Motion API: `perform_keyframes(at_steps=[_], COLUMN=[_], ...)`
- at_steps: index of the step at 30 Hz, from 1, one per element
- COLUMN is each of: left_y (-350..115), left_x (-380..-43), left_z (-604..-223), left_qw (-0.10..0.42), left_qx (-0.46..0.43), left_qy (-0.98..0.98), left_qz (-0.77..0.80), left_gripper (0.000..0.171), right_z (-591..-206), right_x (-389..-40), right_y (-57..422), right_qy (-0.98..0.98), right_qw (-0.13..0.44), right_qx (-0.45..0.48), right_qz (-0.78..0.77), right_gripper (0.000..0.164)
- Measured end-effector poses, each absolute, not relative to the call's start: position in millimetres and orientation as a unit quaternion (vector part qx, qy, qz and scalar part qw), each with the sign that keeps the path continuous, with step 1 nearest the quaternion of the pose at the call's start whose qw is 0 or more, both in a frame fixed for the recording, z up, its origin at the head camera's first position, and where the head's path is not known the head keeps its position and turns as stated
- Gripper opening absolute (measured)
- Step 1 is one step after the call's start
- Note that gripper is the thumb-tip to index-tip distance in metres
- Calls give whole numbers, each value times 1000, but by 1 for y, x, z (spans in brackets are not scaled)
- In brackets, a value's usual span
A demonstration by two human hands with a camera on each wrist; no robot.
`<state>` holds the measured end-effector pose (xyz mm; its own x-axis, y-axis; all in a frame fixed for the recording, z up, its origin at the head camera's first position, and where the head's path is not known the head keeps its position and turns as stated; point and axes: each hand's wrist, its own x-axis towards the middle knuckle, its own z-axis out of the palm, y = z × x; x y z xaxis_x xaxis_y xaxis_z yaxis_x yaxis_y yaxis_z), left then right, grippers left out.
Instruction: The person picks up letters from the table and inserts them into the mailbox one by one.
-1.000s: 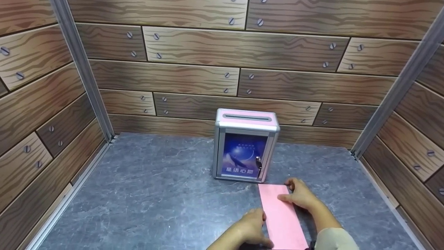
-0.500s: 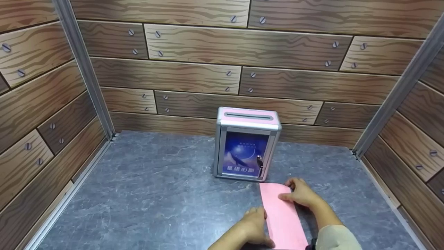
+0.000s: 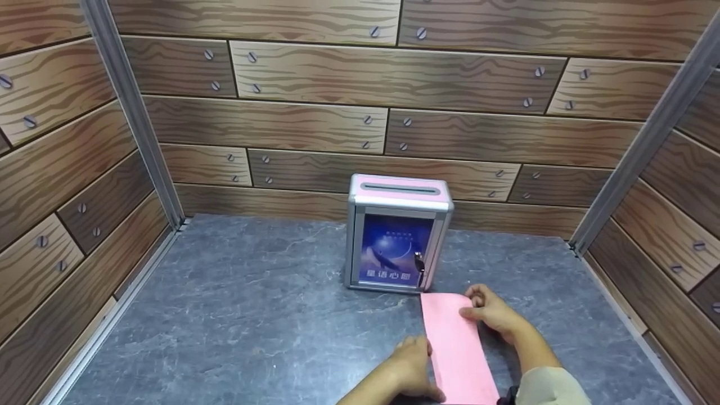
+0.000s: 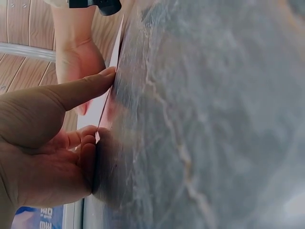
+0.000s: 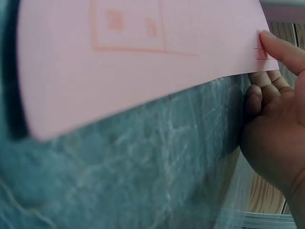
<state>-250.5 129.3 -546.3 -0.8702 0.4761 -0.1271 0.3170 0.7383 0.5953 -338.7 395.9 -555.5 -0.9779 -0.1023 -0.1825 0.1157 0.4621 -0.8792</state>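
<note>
A long pink paper, shaped like an envelope, lies lengthwise before me in the head view. An orange printed frame shows on its face in the right wrist view. My right hand pinches its far right corner, thumb on top and fingers underneath; that end curves up a little. At the long left edge is my left hand, its thumb on the edge towards the near end and its curled fingers farther along. Just beyond the paper's far end stands a silver-framed pink box with a slot on top.
The box has a blue picture door with a key in its lock. Grey marbled tabletop surrounds everything. Wood-print panels wall in the back and both sides, with metal posts at the corners.
The paper's far end has bowed up slightly and shifted a little towards the box. My right hand has moved slightly away from me, its thumb nearer the paper's edge. The left hand stays put.
</note>
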Motion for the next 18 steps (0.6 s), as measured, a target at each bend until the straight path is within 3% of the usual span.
perform_keyframes(at_steps=[6,13,18], left_y=[128,127,126], left_x=[-250,-250,-250], left_z=[-547,-549,-549], left_qw=[122,114,112], left_qx=[228,235,240], left_qy=[921,917,915], left_qz=[290,300,303], left_gripper=[71,72,71], right_z=[-559,-560,-561], right_x=[-337,-338,-338], right_y=[405,405,404], right_qy=[830,817,802], right_qw=[116,108,105], right_qx=[-37,-34,-26], right_qz=[-545,-565,-588], right_gripper=[62,37,33])
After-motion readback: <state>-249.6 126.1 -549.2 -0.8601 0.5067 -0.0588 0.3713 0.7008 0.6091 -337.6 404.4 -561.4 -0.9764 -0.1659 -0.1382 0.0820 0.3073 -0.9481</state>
